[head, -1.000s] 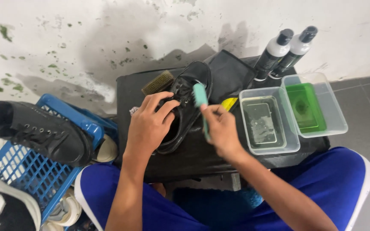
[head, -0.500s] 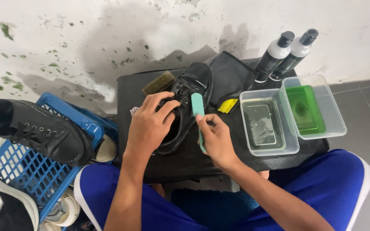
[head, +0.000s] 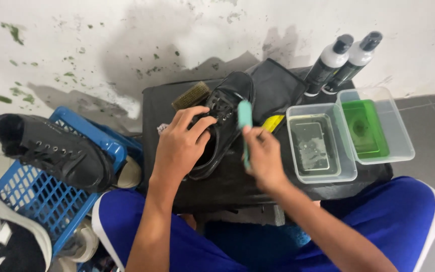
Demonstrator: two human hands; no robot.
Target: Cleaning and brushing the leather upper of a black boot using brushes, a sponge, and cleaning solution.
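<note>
Head view looking straight down at a black desk (head: 237,181) pushed against a stained white wall (head: 127,40); a black lace-up shoe (head: 222,116) lies on it, toe toward the wall, roughly in the middle of the top; left hand (head: 179,146) sits over the shoe's opening with the fingers curled and pressed onto the upper near the laces, holding it down; right hand (head: 264,157) has its fingers wrapped shut around the handle of a mint-green brush (head: 244,121), whose head stands just beside the shoe's right edge, maybe touching it, hard to say from this angle; a brown bristle brush (head: 190,95) lies behind the shoe, and a bit of yellow cloth (head: 273,122) peeks out right of the green brush; further right are two clear plastic tubs side by side, the near one (head: 320,146) with cloudy water, the other (head: 376,126) with a green insert inside; behind them stand two bottles (head: 341,63), dark bodies with pale upper bands and dark caps, touching each other; left of the desk a blue plastic crate (head: 51,196) carries a black sneaker (head: 51,151) across its rim; blue shorts with a white stripe at the bottom.
</note>
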